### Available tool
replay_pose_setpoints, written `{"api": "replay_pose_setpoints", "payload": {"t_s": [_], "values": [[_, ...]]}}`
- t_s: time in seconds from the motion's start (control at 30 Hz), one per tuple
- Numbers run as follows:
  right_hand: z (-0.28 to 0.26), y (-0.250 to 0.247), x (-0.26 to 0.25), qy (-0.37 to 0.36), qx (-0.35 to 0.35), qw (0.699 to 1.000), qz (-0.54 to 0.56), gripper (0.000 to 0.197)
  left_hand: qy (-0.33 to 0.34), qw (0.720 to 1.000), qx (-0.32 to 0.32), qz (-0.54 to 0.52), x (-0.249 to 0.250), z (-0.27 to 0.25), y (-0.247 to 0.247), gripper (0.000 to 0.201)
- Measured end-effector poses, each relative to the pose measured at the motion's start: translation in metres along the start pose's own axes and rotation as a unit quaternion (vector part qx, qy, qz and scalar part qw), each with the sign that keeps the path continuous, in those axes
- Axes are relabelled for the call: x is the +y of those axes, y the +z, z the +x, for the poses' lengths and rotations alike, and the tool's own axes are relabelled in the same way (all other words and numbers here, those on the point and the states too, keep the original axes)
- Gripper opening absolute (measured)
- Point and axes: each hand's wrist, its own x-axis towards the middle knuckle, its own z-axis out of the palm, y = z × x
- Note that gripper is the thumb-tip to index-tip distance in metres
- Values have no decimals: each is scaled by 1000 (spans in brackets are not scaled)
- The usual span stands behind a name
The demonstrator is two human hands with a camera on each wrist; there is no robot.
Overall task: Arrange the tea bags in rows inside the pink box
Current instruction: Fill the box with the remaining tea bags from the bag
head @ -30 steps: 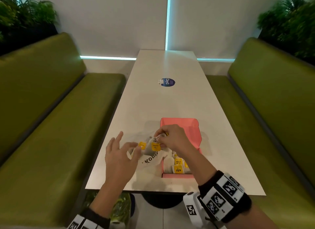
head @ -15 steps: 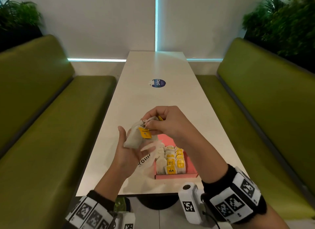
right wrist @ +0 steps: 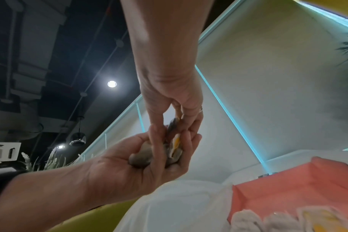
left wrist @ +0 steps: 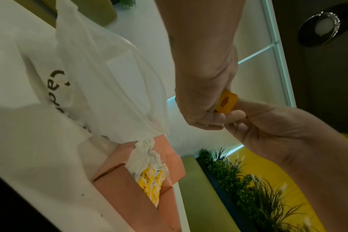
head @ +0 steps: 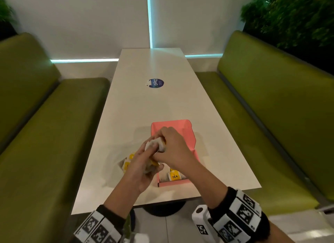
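Tea bags (head: 174, 176) with yellow tags are seen standing in rows at the near end of the pink box (head: 173, 184), which is set on the white worktop (head: 126, 116). Above the box, a bunch of loose tea bags (head: 157, 147) is cupped in the left hand (head: 142, 167), its fingers curled round them, and is pinched from above by the fingers of the right hand (head: 173, 148). A white plastic bag (left wrist: 101, 75) holding more tea bags is laid just left of the box. Farther along the worktop, a round blue sticker (head: 156, 83) is seen.
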Motion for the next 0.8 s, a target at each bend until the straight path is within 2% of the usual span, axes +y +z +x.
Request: {"api": "replay_pose_setpoints", "payload": {"t_s": [0.1,0.2,0.33,0.4,0.47,0.57,0.73,0.8], "values": [[-6,-9,8,15,-14,999,50,49,-9,1000,25,-3,-5,2,-1,22],[-15,-19,16,83,-24,982,168,42,-3,999,40,2,-9,2,-1,17],[-21,-28,32,173,-27,915,363,20,4,999,38,-3,-16,3,2,11],[-24,-32,38,214,-33,886,411,12,7,999,37,-6,-21,4,7,9],[-29,-35,45,242,-50,871,424,13,8,999,32,-10,-25,4,14,6],[-33,-39,55,249,-78,866,426,18,20,1000,22,4,-32,4,23,7],[-33,-42,69,241,-84,871,420,4,41,996,46,69,-46,6,30,12],[-34,-42,73,231,-87,881,403,9,48,993,52,91,-52,6,32,11]]}}
